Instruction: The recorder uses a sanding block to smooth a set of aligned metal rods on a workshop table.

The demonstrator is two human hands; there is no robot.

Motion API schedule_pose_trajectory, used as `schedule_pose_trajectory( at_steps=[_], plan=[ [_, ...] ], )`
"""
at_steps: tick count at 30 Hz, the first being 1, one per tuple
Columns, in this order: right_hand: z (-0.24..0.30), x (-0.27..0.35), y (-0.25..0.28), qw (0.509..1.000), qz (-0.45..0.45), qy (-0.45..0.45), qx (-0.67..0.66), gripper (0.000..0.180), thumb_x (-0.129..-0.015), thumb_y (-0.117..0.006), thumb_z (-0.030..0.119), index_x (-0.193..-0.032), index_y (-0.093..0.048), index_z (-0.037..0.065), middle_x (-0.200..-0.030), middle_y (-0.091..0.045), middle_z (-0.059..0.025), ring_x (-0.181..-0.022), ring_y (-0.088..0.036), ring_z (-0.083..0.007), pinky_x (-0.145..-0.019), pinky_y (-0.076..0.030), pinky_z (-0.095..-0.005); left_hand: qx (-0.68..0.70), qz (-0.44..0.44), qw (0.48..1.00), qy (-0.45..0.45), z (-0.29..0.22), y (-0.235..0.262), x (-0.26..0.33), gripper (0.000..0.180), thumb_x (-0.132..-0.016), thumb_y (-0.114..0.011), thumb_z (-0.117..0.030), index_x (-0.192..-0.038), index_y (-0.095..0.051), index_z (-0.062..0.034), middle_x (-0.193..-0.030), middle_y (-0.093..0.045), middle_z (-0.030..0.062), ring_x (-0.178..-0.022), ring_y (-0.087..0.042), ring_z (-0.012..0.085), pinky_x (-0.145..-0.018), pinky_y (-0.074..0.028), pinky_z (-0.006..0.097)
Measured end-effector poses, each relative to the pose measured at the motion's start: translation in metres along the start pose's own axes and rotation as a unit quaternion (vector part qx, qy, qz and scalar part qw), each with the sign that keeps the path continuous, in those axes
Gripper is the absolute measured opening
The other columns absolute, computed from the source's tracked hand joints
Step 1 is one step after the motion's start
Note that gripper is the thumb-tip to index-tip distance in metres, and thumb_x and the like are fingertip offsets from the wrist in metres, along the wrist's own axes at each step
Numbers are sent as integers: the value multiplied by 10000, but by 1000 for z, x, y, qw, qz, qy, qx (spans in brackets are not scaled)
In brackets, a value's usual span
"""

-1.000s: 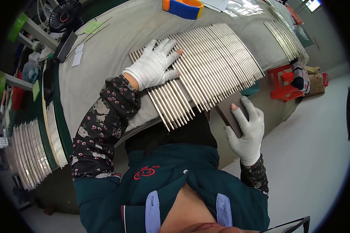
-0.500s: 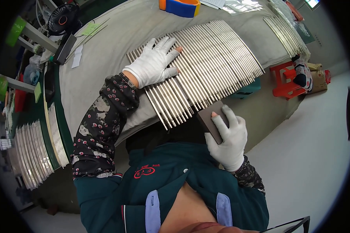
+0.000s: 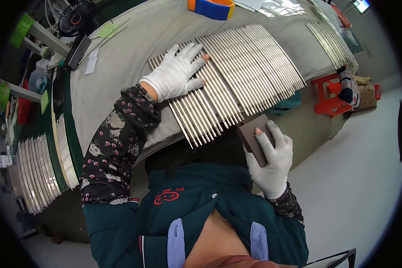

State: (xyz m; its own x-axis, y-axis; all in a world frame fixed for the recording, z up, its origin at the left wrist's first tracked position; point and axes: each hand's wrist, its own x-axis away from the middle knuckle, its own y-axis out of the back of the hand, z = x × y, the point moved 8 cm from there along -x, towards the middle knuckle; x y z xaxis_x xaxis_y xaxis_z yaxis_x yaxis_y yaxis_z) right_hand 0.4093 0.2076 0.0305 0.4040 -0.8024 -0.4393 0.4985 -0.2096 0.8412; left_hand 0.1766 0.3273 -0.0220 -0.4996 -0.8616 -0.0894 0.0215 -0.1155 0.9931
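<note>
A row of thin, shiny metal rods (image 3: 254, 67) lies side by side on the grey cloth-covered table, their near ends reaching past its edge. My left hand (image 3: 176, 73), in a white glove with some fingertips bare, rests spread on the left part of the rods. In my right hand (image 3: 273, 161), gloved likewise, is a flat brown-grey block (image 3: 256, 140), like a sanding block. Fingers lie on its top face and the thumb is along its side. The block is near the rods' near ends; whether it touches them I cannot tell.
The table cloth (image 3: 116, 67) carries a blue and orange tape-like ring (image 3: 214, 9) at the back and more rods (image 3: 328, 44) at far right. A black fan (image 3: 76, 18) stands at far left. Bundled rods (image 3: 38, 174) lie at left; a red stool (image 3: 330, 96) stands at right.
My right hand has moved right with the block, along the rods' near ends. My left hand stays spread on the rods. The view has shifted slightly.
</note>
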Motion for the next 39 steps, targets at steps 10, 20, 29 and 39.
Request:
schedule_pose_trajectory(
  at_steps=[10,20,29,39],
  plan=[
    [-7,-3,7,1000,-10,-5,8,539,-593,-738,135,-1117,-617,105,-1270,-505,-157,-970,-516,-336,-826,-463,-418,49,-78,996,-9,-16,31,-10,561,-838,-617,-367,-1320,-475,-118,-1382,-399,182,-1269,-390,344,-1049,-307,493],
    [-17,-3,12,999,-38,-12,15,530,-640,-738,122,-1148,-590,89,-1262,-509,-178,-990,-510,-334,-848,-451,-410,290,-63,940,-166,-60,36,-22,192,-665,-789,-136,-797,-659,-86,-838,-591,21,-786,-593,198,-708,-494,336],
    [-15,-8,19,999,-43,-9,17,528,-633,-745,107,-1139,-598,87,-1255,-519,-176,-989,-515,-336,-847,-453,-409,228,123,953,-154,-72,29,-36,158,-702,-757,-115,-819,-660,-75,-878,-577,43,-913,-554,238,-799,-469,372],
    [-21,-21,30,995,-83,2,49,525,-643,-726,113,-1152,-598,95,-1253,-524,-164,-998,-515,-330,-852,-455,-406,417,-29,894,-160,-58,26,-38,136,-781,-711,-110,-864,-627,-42,-806,-625,81,-770,-618,241,-703,-500,338]
  ],
)
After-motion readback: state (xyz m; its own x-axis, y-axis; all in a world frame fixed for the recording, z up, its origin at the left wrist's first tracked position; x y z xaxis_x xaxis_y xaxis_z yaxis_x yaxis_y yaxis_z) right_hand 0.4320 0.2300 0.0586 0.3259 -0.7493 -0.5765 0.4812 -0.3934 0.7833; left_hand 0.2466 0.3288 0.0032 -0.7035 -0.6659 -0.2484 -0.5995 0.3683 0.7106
